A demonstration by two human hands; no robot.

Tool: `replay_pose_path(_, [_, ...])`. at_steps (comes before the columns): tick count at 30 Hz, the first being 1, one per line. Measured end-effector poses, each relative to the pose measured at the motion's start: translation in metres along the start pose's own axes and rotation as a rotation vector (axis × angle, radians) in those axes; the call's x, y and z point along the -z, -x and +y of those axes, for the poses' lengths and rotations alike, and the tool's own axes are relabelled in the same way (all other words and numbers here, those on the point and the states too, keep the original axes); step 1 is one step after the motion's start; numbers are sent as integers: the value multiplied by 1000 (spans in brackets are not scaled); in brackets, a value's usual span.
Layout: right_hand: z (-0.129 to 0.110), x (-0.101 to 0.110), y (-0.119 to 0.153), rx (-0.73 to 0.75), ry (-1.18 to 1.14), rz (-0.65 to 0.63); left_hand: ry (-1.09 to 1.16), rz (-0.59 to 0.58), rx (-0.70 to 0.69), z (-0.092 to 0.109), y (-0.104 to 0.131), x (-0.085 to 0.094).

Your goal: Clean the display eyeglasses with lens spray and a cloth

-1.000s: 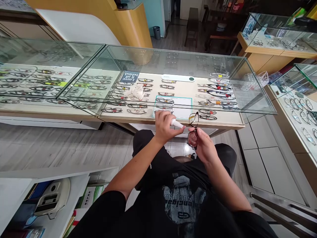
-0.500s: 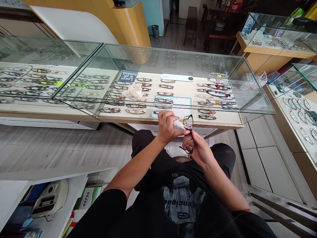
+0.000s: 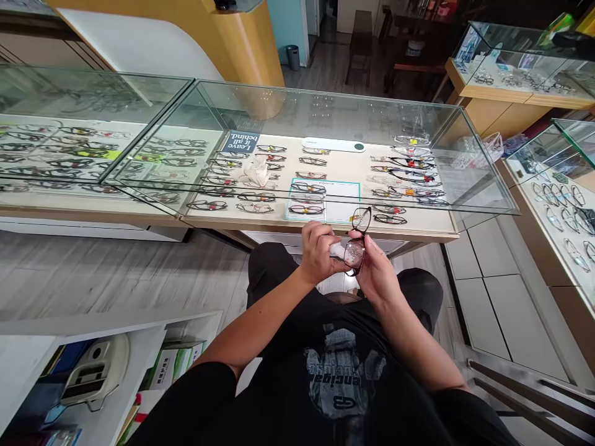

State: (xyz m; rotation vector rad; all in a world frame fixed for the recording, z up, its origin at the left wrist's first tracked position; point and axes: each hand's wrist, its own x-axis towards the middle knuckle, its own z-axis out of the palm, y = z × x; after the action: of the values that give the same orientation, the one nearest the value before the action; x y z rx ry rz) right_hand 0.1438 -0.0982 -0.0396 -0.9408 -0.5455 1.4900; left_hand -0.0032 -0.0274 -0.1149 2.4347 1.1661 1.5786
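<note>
In the head view, my right hand (image 3: 377,267) pinches a pair of dark-rimmed eyeglasses (image 3: 361,240) by the middle of the frame. The eyeglasses stand on end, one lens above the other, and both lenses are speckled with droplets. My left hand (image 3: 318,251) is closed round a small white bottle (image 3: 336,250), most of it hidden by the fingers. Its white tip points at the lower lens from close by. A crumpled whitish cloth (image 3: 256,171) lies among the frames in the glass display case (image 3: 418,230) ahead of me.
Rows of eyeglasses and a blue printed card (image 3: 240,142) lie in the case under glass. More display cases stand at the left and right. A white shelf unit (image 3: 153,328) with boxes is at my lower left, and metal bars (image 3: 525,390) are at lower right.
The eyeglasses have shifted up and slightly right in my right hand. My left hand has moved down and a little right, so the bottle tip now faces the lower lens instead of the upper one.
</note>
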Motion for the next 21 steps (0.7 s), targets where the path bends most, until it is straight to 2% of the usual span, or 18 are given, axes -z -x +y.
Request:
replay_pose_path(5, [-3, 5, 2, 44, 65, -2, 34, 9, 77, -4, -16, 16])
replay_pose_path(8, [-6, 10, 5, 85, 58, 39, 87, 85, 137, -26, -35, 37])
replay_pose_path(11, [-6, 16, 9, 129, 74, 72, 125, 101, 273, -70, -59, 69])
replay_pose_path(14, [-7, 24, 13, 155, 125, 68, 132, 26, 434, -125, -85, 108])
replay_pose_path(17, [-8, 33, 13, 209, 246, 34, 26, 43, 525, -175, -111, 145])
replay_pose_path(19, [-9, 39, 10, 261, 350, 10, -85, 103, 539, -204, -127, 162])
replay_pose_path(21, [-12, 43, 7, 301, 442, -16, -153, 85, 550, -229, -141, 168])
